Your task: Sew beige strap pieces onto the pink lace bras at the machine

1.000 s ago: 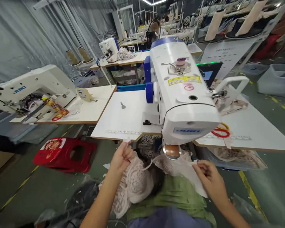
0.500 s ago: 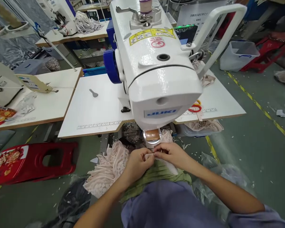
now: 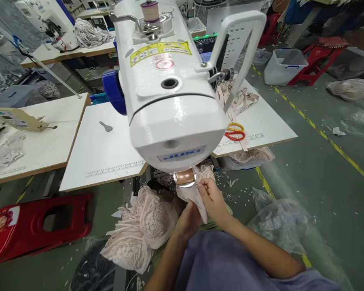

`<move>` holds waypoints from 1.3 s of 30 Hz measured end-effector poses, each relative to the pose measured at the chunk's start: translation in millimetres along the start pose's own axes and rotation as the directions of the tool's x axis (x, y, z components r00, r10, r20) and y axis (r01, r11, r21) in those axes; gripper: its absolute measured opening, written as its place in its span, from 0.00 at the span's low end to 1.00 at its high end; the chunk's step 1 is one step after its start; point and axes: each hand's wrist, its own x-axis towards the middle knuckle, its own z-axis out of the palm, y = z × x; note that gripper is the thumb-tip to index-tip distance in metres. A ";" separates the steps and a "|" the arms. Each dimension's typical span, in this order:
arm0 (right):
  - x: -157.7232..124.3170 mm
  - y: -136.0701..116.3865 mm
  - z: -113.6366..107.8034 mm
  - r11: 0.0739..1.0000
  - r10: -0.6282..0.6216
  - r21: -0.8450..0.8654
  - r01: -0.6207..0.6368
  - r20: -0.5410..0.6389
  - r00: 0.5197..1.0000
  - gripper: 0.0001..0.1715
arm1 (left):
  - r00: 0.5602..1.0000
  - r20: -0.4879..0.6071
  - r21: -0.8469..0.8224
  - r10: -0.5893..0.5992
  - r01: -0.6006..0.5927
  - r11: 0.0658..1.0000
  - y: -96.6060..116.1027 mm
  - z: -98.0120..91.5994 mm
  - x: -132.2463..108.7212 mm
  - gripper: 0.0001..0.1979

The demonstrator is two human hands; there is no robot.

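Head view: pale pink fabric point(image 3: 192, 195) crumpled, pinched between left hand point(image 3: 188, 223), right hand point(image 3: 214, 202).

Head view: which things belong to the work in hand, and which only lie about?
In use: cloth, gripped by left hand and right hand; sewing machine; lace pile.
Lying about: scissors, red stool, bin, plastic bag.

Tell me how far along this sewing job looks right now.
Done: possibly the pale pieces on the table behind the sewing machine. In hand: left hand and right hand hold a cloth piece just below the machine's head. Left: the lace pile beside the lap likely waits.
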 end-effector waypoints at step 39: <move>-7.1 -34.9 -22.6 0.804 -0.454 -0.340 0.488 0.180 0.873 0.09 | 0.934 -0.230 0.324 0.274 -0.192 0.926 54.6 9.1 -23.5 0.14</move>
